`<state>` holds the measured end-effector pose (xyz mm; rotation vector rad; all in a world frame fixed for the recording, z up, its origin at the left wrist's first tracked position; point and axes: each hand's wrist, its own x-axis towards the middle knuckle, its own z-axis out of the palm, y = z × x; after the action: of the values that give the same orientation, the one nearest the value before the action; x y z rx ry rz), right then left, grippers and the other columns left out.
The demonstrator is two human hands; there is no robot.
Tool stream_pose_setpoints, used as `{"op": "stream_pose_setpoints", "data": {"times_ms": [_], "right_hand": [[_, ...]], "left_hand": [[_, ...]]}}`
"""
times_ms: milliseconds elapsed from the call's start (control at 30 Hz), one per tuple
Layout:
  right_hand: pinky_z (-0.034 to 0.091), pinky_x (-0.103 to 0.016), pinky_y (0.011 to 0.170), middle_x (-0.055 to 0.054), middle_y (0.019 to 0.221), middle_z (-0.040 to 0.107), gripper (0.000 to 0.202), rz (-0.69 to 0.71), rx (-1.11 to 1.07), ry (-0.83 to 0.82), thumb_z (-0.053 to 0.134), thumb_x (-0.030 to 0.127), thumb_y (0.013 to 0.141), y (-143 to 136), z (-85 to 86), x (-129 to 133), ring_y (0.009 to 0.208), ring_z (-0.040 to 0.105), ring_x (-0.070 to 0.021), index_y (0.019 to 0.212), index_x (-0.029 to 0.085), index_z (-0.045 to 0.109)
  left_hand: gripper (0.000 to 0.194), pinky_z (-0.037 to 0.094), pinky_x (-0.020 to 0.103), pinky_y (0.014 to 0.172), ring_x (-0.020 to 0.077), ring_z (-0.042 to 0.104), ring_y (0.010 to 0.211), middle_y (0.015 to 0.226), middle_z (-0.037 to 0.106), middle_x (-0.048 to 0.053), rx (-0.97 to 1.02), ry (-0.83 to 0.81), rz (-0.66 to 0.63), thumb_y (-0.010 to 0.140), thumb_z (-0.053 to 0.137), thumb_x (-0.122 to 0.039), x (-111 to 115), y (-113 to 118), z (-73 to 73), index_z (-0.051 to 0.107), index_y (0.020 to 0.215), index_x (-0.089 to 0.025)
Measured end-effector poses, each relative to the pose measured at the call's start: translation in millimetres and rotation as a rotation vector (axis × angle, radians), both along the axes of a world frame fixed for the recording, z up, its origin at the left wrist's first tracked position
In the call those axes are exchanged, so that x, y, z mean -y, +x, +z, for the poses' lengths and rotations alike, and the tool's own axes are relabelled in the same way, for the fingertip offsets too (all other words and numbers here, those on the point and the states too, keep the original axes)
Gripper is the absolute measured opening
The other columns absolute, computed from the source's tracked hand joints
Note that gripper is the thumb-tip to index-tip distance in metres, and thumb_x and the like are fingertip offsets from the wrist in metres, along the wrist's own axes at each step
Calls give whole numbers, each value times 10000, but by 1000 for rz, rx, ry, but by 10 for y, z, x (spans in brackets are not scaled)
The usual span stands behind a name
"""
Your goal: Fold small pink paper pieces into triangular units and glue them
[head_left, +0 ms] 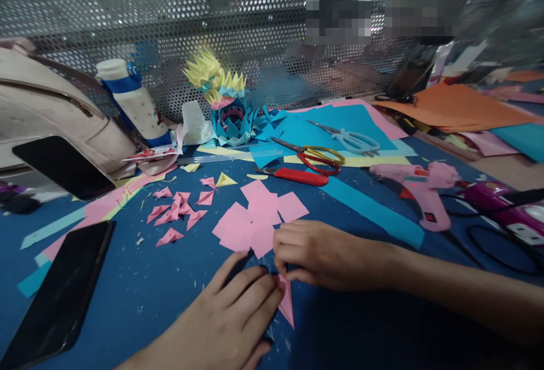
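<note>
A small pink paper piece (pixel 287 303), folded to a long point, lies on the blue table between my hands. My left hand (pixel 238 307) rests flat with its fingers spread, the fingertips on the paper's left edge. The fingers of my right hand (pixel 308 251) are pinched at the paper's upper end. Just beyond my hands lies a loose pile of pink paper squares (pixel 250 214). Several small folded pink pieces (pixel 178 208) are scattered left of the pile, near a folded yellow piece (pixel 225 179).
Behind the squares lie a red cutter (pixel 301 177), red-and-yellow scissors (pixel 321 157) and light blue scissors (pixel 357 141). A pink glue gun (pixel 425 188) is at right. Phones (pixel 63 290), a bottle (pixel 134 103) and a bag (pixel 46 109) stand or lie left. A paper model (pixel 232 118) stands behind.
</note>
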<state>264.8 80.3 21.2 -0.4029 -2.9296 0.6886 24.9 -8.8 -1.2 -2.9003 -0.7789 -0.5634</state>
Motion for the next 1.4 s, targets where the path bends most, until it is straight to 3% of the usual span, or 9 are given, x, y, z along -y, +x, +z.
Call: {"op": "stream_pose_setpoints", "data": {"times_ms": [167,300,400,533,767,933,1067,1267,1400], "right_hand": [[395,-292,762,-20,912,606,58,-77,25,-3,663,224,959,-30,8,61,830,534,-172,943,170,647],[391,-283,744,-21,911,612,78,-58,-31,-14,655,243,967,-18,3,47,822,528,-168,958,167,642],[372,-272,707,-10,907,610,77,1,-113,4,619,244,991,20,-28,2,813,519,-153,972,182,660],[350,-279,688,2,907,617,133,78,-225,48,581,272,1022,82,-85,-63,786,500,-134,976,193,677],[385,-346,803,-9,1058,712,192,175,-279,171,523,311,1060,93,-85,-56,843,549,-151,992,192,657],[405,-357,825,16,1021,745,256,178,-267,246,430,261,1094,79,-45,0,840,575,-151,976,210,651],[420,-361,783,8,1043,744,155,215,-294,329,506,216,1060,71,-32,21,832,571,-155,1042,182,656],[410,-348,751,-9,1055,736,171,222,-320,305,490,205,1068,69,-49,18,869,599,-153,1077,155,653],[409,-312,765,-24,1083,719,209,212,-295,193,452,217,1083,66,-95,4,898,611,-130,1062,159,652]], "left_hand": [[408,31,408,1268,204,552,1169,1231,668,44,-3,5,-1,1031,546,-394,17,1,-12,615,1329,-124],[337,89,404,1268,195,568,1159,1205,679,42,18,21,17,1044,518,-328,35,5,-24,621,1304,-141],[260,127,398,1265,193,587,1155,1176,704,51,90,28,11,1059,456,-222,48,-6,-42,663,1190,-134],[321,169,410,1263,192,605,1158,1180,718,56,142,32,-11,1077,370,-144,47,-33,-64,676,984,-140],[265,192,427,1261,191,593,1193,1196,716,60,108,-48,25,1034,432,-167,21,-45,-25,654,1176,-141],[269,197,417,1257,192,598,1191,1168,716,72,148,-55,37,1012,451,-135,20,-32,16,660,1181,-112],[298,188,412,1256,196,599,1187,1156,712,82,141,-52,32,1005,426,-91,10,-40,33,666,1182,-90],[321,173,431,1260,209,604,1181,1151,723,80,139,-52,10,1017,406,-84,10,-56,7,680,1185,-80],[329,157,424,1264,206,611,1177,1165,730,74,127,-50,7,1044,392,-119,10,-57,-1,686,1188,-90]]}}
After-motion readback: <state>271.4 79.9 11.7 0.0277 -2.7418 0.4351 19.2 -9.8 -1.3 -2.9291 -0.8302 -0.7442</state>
